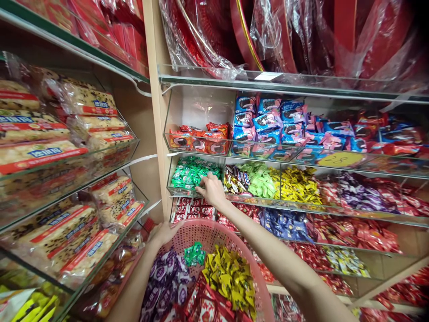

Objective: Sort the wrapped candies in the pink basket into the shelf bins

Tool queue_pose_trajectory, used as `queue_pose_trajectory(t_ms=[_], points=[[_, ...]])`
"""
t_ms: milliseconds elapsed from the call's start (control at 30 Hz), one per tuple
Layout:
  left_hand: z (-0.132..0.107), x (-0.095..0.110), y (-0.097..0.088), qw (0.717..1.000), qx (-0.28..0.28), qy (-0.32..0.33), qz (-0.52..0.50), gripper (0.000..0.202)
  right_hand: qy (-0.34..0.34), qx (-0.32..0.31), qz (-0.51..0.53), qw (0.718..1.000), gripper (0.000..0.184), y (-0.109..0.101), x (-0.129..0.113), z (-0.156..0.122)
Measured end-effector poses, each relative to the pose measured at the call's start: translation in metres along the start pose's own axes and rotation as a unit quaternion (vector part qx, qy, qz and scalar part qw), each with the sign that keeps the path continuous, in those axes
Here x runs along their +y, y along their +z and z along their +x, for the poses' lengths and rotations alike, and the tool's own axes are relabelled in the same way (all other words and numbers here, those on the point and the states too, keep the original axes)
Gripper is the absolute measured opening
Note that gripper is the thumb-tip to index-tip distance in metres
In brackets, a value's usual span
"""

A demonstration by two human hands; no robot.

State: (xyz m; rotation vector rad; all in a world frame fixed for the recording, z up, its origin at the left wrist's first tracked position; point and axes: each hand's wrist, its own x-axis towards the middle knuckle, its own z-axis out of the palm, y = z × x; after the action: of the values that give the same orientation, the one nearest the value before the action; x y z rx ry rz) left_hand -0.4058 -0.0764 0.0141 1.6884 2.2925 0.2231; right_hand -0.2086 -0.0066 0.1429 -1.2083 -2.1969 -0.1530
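Observation:
My left hand (165, 232) grips the rim of a pink perforated plastic basket (231, 237). Inside the basket lie purple-wrapped candies (167, 281), yellow-wrapped candies (231, 277), red packets (209, 304) and a small heap of green-wrapped candies (194, 254). Over the front wall of a clear shelf bin, my right hand (212, 190) reaches to the green candies (192, 172) there. Its fingers are curled, and whatever is between them is hidden.
Brown-and-white packets (236, 179), pale green candies (259, 179) and yellow candies (298, 183) fill neighbouring bins. Blue cookie packs (268, 120) sit one shelf above. Left shelves (100, 156) hold bagged pastries (94, 100). Glass shelf edges (301, 91) run across.

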Motion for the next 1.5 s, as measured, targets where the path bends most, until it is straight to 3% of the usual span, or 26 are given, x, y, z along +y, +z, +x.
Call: queue_pose_trajectory(t_ms=[433,667,800,967,1167,1333,1400,1500], points=[[0.001,-0.004,0.002,1.0,0.002,-0.006,-0.01,0.094,0.007,0.015,-0.029,0.999,0.021,0.007,0.003,0.007],[-0.002,0.001,-0.002,1.0,-0.005,0.0,-0.006,0.091,-0.004,0.084,0.128,0.988,0.021,-0.001,0.007,0.01],[-0.003,0.003,-0.003,1.0,-0.005,-0.003,-0.01,0.091,-0.037,0.118,0.213,0.969,0.022,-0.01,0.005,-0.005],[-0.001,0.0,0.0,1.0,-0.006,-0.003,-0.014,0.092,-0.087,0.037,0.228,0.969,0.02,-0.001,-0.003,-0.06],[0.003,0.0,0.003,1.0,0.003,-0.007,-0.014,0.094,-0.07,-0.099,0.207,0.971,0.017,0.045,-0.001,-0.113],[0.001,0.003,0.0,1.0,-0.001,-0.008,-0.009,0.092,-0.055,-0.137,0.181,0.972,0.019,0.06,0.007,-0.12],[0.0,0.003,-0.001,1.0,-0.002,-0.005,-0.006,0.091,-0.063,-0.124,0.164,0.977,0.019,0.051,0.008,-0.113],[0.001,0.003,-0.001,1.0,-0.004,-0.006,-0.004,0.09,-0.076,-0.057,0.119,0.988,0.024,0.024,0.005,-0.089]])
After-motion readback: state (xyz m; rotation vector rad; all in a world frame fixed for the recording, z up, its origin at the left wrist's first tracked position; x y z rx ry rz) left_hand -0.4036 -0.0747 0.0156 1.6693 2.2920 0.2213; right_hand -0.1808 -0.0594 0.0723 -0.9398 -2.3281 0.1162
